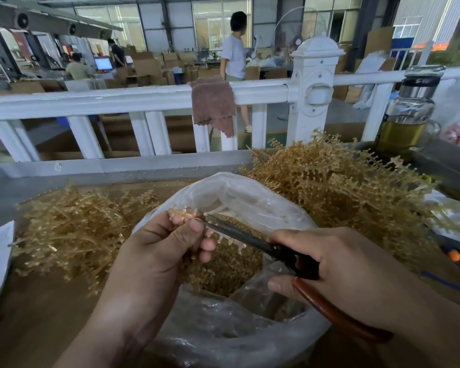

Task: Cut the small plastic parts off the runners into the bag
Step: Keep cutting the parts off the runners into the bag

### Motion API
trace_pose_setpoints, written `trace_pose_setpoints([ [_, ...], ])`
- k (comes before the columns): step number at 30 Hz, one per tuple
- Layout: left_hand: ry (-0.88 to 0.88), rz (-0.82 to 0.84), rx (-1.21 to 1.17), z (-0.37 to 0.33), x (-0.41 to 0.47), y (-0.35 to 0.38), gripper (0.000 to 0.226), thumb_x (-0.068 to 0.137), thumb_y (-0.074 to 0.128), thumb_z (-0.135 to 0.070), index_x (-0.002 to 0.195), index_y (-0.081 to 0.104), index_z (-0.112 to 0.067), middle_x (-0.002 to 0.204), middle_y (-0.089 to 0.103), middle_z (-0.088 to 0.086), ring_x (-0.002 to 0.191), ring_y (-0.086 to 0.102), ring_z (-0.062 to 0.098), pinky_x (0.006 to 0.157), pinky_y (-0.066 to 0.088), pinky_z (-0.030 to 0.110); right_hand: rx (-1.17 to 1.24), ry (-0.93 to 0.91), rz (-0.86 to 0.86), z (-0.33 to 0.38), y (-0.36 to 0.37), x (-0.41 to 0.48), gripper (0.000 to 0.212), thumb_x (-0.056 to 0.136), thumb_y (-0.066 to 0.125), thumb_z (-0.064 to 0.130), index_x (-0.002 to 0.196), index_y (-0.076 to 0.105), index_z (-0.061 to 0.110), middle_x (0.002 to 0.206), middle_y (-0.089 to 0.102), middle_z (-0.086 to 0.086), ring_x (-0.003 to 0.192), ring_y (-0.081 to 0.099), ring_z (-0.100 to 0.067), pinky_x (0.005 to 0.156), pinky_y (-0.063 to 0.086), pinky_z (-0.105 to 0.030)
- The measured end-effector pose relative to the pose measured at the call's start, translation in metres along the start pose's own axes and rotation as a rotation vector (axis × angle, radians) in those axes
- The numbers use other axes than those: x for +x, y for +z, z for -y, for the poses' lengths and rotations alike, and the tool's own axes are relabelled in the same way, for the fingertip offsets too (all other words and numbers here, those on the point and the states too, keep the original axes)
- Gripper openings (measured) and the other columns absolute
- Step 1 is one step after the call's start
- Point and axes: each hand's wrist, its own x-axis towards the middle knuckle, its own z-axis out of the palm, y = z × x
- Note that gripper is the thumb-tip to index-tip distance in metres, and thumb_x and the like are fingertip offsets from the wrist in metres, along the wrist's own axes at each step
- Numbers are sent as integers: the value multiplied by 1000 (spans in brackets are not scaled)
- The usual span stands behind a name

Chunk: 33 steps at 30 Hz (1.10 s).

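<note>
A clear plastic bag (250, 197) stands open on the wooden table (32, 314), directly under both hands, with a heap of small tan cut parts (231, 264) inside it. Over its mouth the left hand (160, 251) has its fingers curled around a tan runner (185, 215), pinching it near the fingertips. The right hand (343, 264) grips scissors (250, 239) by their red-brown handles, and the dark blade tips meet the runner just beside the left fingertips. Loose piles of runners lie on the table to the left (77, 229) and right (329, 181) of the bag. Beyond stands a glass bottle (409, 112) of yellowish liquid, then a white railing (117, 99) with a brownish cloth (213, 102) draped over it.
</note>
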Motion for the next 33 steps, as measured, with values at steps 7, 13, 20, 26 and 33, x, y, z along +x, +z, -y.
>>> trace_pose_setpoints([
  [7, 38, -21, 101, 0, -2, 3, 14, 67, 79, -30, 71, 73, -19, 72, 67, 16, 64, 63, 20, 57, 54, 22, 23, -18, -6, -3, -3, -1, 66, 70, 47, 82, 125, 49, 47, 99, 67, 18, 87, 64, -1, 72, 54, -29],
  [13, 105, 22, 191, 2, -3, 6, 7, 73, 72, -23, 67, 72, -26, 67, 65, 11, 60, 63, 13, 55, 50, 17, -54, -15, 42, -5, -8, -2, 59, 71, 49, 82, 123, 46, 53, 95, 63, 23, 84, 60, 1, 70, 51, -23],
  [20, 33, 17, 90, 1, -2, 5, 12, 64, 79, -28, 69, 73, -19, 70, 66, 13, 61, 65, 17, 55, 53, 21, -31, -33, 12, -5, -4, -1, 65, 70, 44, 82, 124, 50, 46, 93, 67, 20, 82, 63, -1, 68, 53, -27],
  [26, 8, 2, 50, 1, -2, 7, 10, 64, 80, -26, 68, 74, -20, 71, 69, 15, 61, 66, 18, 54, 54, 22, -43, -59, -55, -5, 0, -1, 62, 72, 45, 78, 115, 59, 36, 80, 65, 19, 76, 61, 1, 66, 49, -21],
  [33, 6, -6, 50, 2, -2, 7, 9, 65, 79, -26, 68, 73, -19, 71, 69, 13, 62, 67, 18, 55, 54, 23, -50, -62, -62, -4, -1, -2, 58, 73, 44, 78, 114, 59, 41, 75, 60, 22, 76, 59, 3, 63, 45, -15],
])
